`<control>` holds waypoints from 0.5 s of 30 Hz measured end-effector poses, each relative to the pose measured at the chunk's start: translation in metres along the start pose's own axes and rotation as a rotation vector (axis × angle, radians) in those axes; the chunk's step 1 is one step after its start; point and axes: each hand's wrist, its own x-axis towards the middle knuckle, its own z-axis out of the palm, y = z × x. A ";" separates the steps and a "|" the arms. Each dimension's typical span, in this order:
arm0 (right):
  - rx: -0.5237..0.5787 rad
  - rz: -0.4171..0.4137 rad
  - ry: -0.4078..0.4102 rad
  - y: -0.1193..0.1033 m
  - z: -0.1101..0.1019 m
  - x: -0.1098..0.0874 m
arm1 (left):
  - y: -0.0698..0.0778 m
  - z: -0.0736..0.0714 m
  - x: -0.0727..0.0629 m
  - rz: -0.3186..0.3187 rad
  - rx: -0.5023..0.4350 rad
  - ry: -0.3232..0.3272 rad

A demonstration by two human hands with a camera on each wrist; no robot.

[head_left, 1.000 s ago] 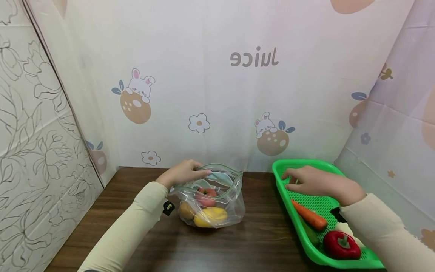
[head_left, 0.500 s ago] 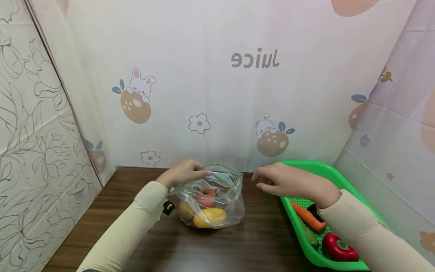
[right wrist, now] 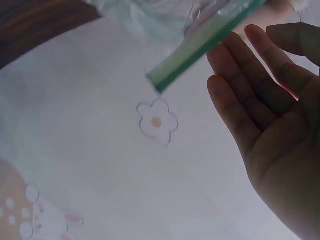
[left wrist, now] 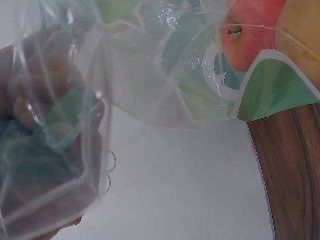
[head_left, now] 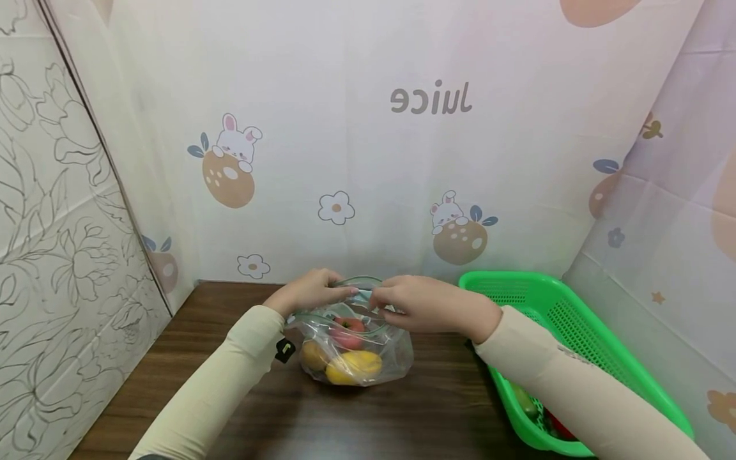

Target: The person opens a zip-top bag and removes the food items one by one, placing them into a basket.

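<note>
A clear zip bag (head_left: 398, 358) stands on the wooden table, its green-edged mouth spread apart. Inside lie a red apple (head_left: 348, 333), a yellow fruit (head_left: 353, 368) and a brownish round fruit (head_left: 314, 355). My left hand (head_left: 307, 292) grips the bag's rim at the left, thumb over the edge. In the left wrist view the bag's film covers most of that hand (left wrist: 50, 125). At the right side of the mouth is my right hand (head_left: 422, 304). The right wrist view shows its fingers (right wrist: 240, 105) loosely extended beside the green zip edge, holding nothing.
A green perforated basket (head_left: 623, 358) sits on the right of the brown table (head_left: 241, 383). My right sleeve hides much of it; a green vegetable (head_left: 524, 401) and part of a red pepper (head_left: 559, 425) show. A printed curtain (head_left: 379, 153) hangs behind.
My right hand has moved left from above the basket to the bag's mouth. The left hand keeps its grip on the rim, and the bag has barely shifted.
</note>
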 end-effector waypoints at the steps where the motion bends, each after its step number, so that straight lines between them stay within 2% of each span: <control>1: 0.011 -0.011 -0.012 -0.001 0.002 0.005 | 0.000 0.000 0.000 0.003 0.002 0.001; 6: 0.040 -0.039 -0.086 -0.001 0.019 0.026 | 0.000 0.001 0.000 0.019 0.013 0.008; 15: 0.063 0.064 -0.245 -0.006 0.048 0.050 | 0.000 0.002 0.003 0.035 0.021 0.004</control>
